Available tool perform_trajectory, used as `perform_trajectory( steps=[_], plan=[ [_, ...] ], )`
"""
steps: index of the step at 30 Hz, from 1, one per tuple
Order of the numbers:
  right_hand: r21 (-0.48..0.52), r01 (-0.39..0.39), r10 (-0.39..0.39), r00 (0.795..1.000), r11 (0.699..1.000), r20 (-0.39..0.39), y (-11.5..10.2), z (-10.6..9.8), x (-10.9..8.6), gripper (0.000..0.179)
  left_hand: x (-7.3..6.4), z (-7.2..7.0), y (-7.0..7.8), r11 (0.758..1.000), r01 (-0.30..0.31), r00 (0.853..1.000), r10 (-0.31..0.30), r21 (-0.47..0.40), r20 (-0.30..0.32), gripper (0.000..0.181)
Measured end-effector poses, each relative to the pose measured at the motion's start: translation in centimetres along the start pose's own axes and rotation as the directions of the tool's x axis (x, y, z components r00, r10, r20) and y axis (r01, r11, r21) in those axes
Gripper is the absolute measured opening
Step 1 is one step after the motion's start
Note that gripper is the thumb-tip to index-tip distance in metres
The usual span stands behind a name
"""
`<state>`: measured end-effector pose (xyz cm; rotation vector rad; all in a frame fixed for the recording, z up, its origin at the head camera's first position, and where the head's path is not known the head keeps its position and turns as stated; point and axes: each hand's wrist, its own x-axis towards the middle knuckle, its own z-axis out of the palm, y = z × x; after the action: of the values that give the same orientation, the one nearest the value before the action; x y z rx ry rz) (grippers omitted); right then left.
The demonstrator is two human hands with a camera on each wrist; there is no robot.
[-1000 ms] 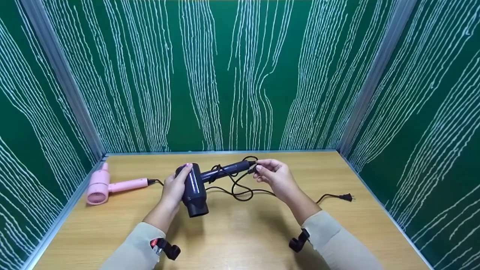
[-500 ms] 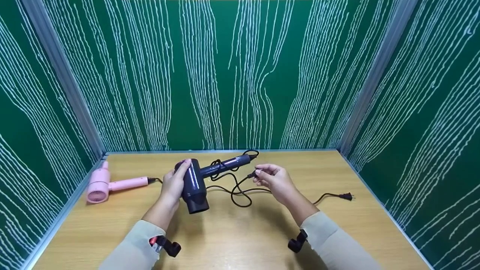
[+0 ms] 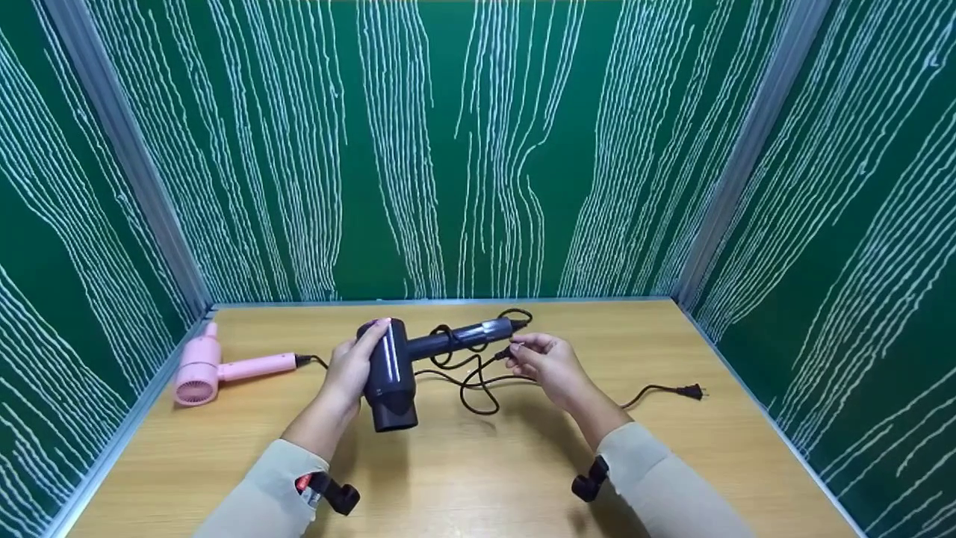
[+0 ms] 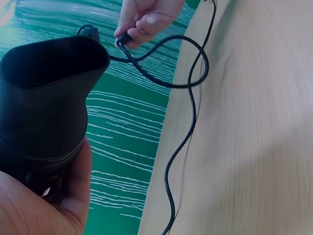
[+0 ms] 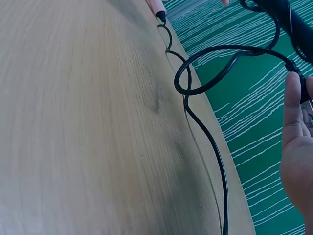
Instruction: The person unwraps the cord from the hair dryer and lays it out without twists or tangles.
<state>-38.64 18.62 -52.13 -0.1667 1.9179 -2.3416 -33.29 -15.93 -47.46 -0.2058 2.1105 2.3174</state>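
My left hand (image 3: 349, 376) grips a dark hair dryer (image 3: 390, 366) by its head, thumb over the top, with the nozzle facing down toward me. The handle points right, and turns of black cord (image 3: 447, 340) are wound round it. My right hand (image 3: 551, 368) pinches the cord's plug (image 3: 505, 353) between thumb and fingers, just below the handle's end. In the left wrist view the wide nozzle (image 4: 46, 105) fills the left side, with the pinched plug (image 4: 125, 38) beyond it. The right wrist view shows the plug (image 5: 304, 92) at the right fingertips and the dryer partly cut off.
A pink hair dryer (image 3: 198, 371) lies at the left of the wooden table (image 3: 478, 478). Its black cord runs behind the dark dryer and under my right arm to a plug (image 3: 691, 391) on the right. Green walls (image 3: 515, 149) with white lines enclose the table on three sides.
My right hand has lowered the plug slightly away from the handle's end. The dark dryer has shifted a little to the right in my left hand. The pink dryer stays put.
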Motion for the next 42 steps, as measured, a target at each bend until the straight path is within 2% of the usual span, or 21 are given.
perform_trajectory(
  steps=[4,8,10,15,20,27,33,37,42],
  plan=[
    [0.013,-0.016,0.017,0.999,1.0,-0.032,0.2,-0.3,0.3,0.011,-0.3,0.4,0.0,1.0,-0.013,0.999,0.014,-0.011,0.043,0.063],
    [0.018,-0.038,0.039,0.995,0.999,-0.091,0.2,-0.5,0.6,0.029,-0.8,0.4,0.0,1.0,0.003,0.995,-0.003,0.009,0.1,0.063],
    [-0.003,-0.03,0.029,0.993,1.0,-0.112,0.1,-0.5,0.7,0.031,-1.0,0.4,0.0,1.0,0.013,0.991,-0.016,0.026,0.13,0.066],
    [-0.031,-0.006,0.003,0.996,1.0,-0.094,-0.2,-0.7,1.0,0.019,-1.1,0.2,-0.1,0.997,0.033,0.983,-0.044,0.065,0.18,0.067],
    [-0.017,0.003,-0.004,0.998,1.0,-0.066,-0.8,-0.9,1.3,0.017,-1.2,0.2,-0.5,0.993,0.034,0.978,-0.057,0.116,0.199,0.064],
    [-0.013,0.045,-0.045,0.997,0.999,-0.062,-1.4,-0.7,2.0,0.015,-1.4,0.1,-0.8,0.982,0.035,0.976,-0.073,0.184,0.207,0.063],
    [-0.01,0.067,-0.067,0.997,0.998,-0.048,-2.2,-0.6,2.3,0.014,-1.4,0.1,-1.1,0.971,0.007,0.977,-0.057,0.238,0.207,0.061],
    [-0.001,0.077,-0.077,0.996,0.997,-0.049,-2.9,-0.2,2.3,0.014,-1.6,0.3,-1.2,0.964,-0.011,0.982,-0.039,0.265,0.183,0.061],
    [0.019,0.098,-0.097,0.994,0.995,-0.049,-3.9,0.5,2.0,0.015,-1.3,0.2,-1.7,0.967,-0.019,0.994,-0.01,0.253,0.111,0.061]
  ],
)
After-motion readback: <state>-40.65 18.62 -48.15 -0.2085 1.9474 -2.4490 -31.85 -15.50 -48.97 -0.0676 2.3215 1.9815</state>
